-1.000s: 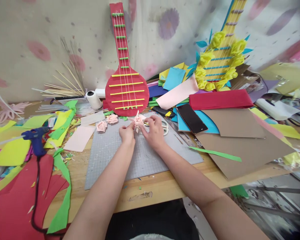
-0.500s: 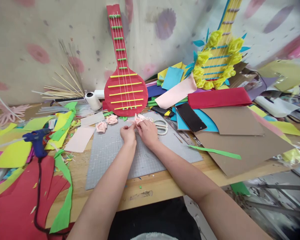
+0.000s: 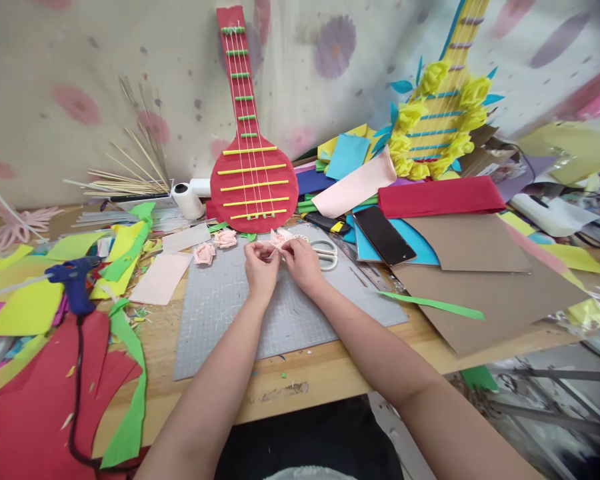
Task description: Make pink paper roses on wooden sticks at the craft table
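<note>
Above the grey cutting mat [image 3: 215,320], my left hand [image 3: 261,270] and my right hand [image 3: 301,263] meet with fingertips pinched on a pale pink paper flower [image 3: 279,237]. Most of that flower is hidden behind my fingers. Two finished-looking pink paper roses, one rose [image 3: 205,253] and another rose [image 3: 225,239], lie to the left of my hands. Scissors [image 3: 326,253] with pale handles rest just right of my right hand, their blades covered by it. Behind my hands a red paper lute-shaped instrument [image 3: 255,190] with green and yellow bars leans against the wall covering.
A blue glue gun [image 3: 79,283] with a dark cord stands at left among green and yellow paper scraps. Red paper [image 3: 35,407] covers the front left. At right are a phone [image 3: 384,235], brown cardboard [image 3: 480,300] and a yellow instrument [image 3: 433,133] with yellow flowers.
My left hand has turned slightly and its fingers have shifted on the pink flower. My right hand has moved a little closer to it. The whole view has shifted slightly.
</note>
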`<state>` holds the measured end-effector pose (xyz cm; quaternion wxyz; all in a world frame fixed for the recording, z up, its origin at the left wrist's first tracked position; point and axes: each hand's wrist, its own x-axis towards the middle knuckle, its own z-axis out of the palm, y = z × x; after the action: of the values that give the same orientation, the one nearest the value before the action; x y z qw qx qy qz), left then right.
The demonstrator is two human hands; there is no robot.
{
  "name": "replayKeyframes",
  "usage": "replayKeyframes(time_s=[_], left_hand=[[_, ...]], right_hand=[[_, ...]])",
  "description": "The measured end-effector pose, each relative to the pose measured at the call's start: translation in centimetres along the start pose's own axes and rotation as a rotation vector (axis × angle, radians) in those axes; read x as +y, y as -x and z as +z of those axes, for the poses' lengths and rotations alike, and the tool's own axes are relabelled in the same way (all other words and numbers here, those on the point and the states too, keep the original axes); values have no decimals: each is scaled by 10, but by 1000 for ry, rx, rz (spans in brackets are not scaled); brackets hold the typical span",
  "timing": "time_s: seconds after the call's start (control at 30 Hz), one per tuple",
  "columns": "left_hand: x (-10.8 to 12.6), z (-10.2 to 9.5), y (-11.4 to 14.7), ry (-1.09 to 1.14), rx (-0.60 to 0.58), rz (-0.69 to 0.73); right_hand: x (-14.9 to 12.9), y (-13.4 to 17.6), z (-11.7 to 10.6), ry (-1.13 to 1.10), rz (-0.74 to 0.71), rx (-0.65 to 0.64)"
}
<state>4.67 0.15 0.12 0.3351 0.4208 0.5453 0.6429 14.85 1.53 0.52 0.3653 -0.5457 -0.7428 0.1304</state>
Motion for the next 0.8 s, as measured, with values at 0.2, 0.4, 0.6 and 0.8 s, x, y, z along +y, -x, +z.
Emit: replayKeyframes(time_s=[0.2, 0.4, 0.6, 0.8], left_hand=[[1, -3, 2, -63, -5, 25], [6, -4, 7, -99, 38, 48], [8, -4, 9, -81, 68, 61], [4, -1, 9, -78, 36, 91]], right_hand=[[3, -1, 0, -19, 14, 6], [2, -1, -1, -45, 21, 0], [1, -1, 0, -80, 25, 6], [-1, 0, 0, -78, 19, 9]])
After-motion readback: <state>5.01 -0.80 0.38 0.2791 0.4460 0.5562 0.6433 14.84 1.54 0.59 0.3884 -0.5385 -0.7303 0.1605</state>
